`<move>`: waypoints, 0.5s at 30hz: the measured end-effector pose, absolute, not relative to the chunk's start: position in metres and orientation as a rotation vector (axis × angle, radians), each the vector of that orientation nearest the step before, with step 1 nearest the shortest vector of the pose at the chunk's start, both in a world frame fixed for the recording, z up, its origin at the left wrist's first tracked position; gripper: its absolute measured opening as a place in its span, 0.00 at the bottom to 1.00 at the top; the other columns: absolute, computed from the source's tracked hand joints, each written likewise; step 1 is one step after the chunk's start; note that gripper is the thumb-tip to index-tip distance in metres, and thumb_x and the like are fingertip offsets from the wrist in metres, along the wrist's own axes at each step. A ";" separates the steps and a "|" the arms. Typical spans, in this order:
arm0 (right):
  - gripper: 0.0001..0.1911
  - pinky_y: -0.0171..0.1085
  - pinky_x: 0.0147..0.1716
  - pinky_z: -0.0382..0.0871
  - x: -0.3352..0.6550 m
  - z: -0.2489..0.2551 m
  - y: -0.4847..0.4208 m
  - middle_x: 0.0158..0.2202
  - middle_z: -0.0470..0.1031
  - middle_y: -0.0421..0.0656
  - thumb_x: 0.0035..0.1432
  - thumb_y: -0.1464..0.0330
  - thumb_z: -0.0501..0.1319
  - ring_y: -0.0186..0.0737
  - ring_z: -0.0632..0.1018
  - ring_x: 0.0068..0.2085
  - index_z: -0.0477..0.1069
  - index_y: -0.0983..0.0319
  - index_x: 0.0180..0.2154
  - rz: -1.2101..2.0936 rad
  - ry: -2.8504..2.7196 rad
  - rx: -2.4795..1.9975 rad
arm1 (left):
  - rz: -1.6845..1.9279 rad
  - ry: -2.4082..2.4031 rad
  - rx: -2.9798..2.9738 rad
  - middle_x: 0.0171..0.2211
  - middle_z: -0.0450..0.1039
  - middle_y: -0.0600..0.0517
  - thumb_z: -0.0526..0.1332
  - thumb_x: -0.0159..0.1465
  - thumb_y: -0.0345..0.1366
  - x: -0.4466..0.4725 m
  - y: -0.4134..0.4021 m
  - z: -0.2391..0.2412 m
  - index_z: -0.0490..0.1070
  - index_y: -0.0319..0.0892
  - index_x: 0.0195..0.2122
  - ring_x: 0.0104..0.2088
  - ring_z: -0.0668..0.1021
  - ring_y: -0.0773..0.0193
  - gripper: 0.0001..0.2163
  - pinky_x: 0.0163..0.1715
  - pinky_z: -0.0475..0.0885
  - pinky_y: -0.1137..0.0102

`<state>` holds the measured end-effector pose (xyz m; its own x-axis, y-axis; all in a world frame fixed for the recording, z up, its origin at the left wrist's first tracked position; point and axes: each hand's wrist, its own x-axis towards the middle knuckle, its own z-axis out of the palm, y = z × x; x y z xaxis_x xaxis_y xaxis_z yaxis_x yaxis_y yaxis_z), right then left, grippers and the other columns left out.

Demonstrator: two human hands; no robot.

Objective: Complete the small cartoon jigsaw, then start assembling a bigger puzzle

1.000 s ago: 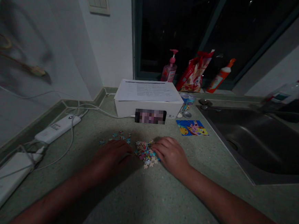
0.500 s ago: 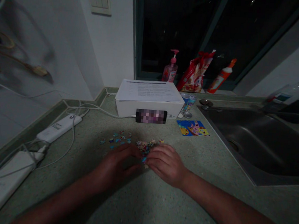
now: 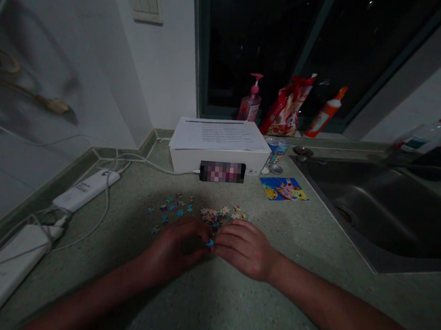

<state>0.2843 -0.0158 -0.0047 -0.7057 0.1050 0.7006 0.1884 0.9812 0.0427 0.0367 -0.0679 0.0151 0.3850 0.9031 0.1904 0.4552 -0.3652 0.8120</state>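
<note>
My left hand (image 3: 178,245) is over the counter with its thumb and index finger closed on a small blue jigsaw puzzle piece (image 3: 210,243). Facing it, my right hand (image 3: 242,249) lies palm down with fingers stretched out side by side. Its fingertips are close to the blue piece and cover part of the pile of puzzle pieces (image 3: 209,215); its thumb is hidden. Beyond my left hand, several loose, mostly blue pieces (image 3: 180,213) are scattered apart from the pile.
A phone (image 3: 222,172) leans on a white box (image 3: 183,157) with papers on top. Right of it lies a cartoon picture card (image 3: 285,189). A metal sink (image 3: 352,231) is at the right. Cables and a white power strip (image 3: 86,190) run along the left wall.
Both hands have shifted slightly towards me, and the blue piece has come along with the left fingers. More loose pieces show behind the hands.
</note>
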 end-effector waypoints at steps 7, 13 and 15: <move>0.09 0.44 0.55 0.78 0.281 -0.007 -0.014 0.44 0.86 0.44 0.74 0.73 0.60 0.43 0.82 0.51 0.80 0.60 0.48 -0.114 -2.334 -0.213 | 0.872 1.159 2.016 0.43 0.82 0.49 0.67 0.67 0.35 0.035 -0.067 0.013 0.75 0.47 0.41 0.43 0.83 0.57 0.03 0.47 0.80 0.59; 0.14 0.50 0.55 0.80 0.282 -0.011 -0.003 0.51 0.84 0.48 0.74 0.68 0.62 0.48 0.82 0.55 0.75 0.57 0.58 0.032 -2.286 -0.513 | 0.675 1.556 2.239 0.42 0.83 0.49 0.63 0.68 0.33 0.016 -0.047 0.009 0.78 0.47 0.41 0.47 0.83 0.50 0.04 0.52 0.77 0.53; 0.14 0.54 0.56 0.80 0.285 -0.013 0.002 0.52 0.83 0.50 0.74 0.66 0.61 0.51 0.81 0.56 0.75 0.58 0.58 0.085 -2.277 -0.627 | 0.574 1.698 2.233 0.43 0.84 0.47 0.63 0.67 0.33 0.007 -0.039 0.009 0.79 0.47 0.41 0.47 0.83 0.46 0.05 0.53 0.77 0.50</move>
<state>0.2845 0.0018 -0.0129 -0.5917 0.4631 0.6598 0.4128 0.8771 -0.2454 0.0074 -0.0387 0.0088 0.2314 0.9621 0.1443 0.8521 -0.2720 0.4471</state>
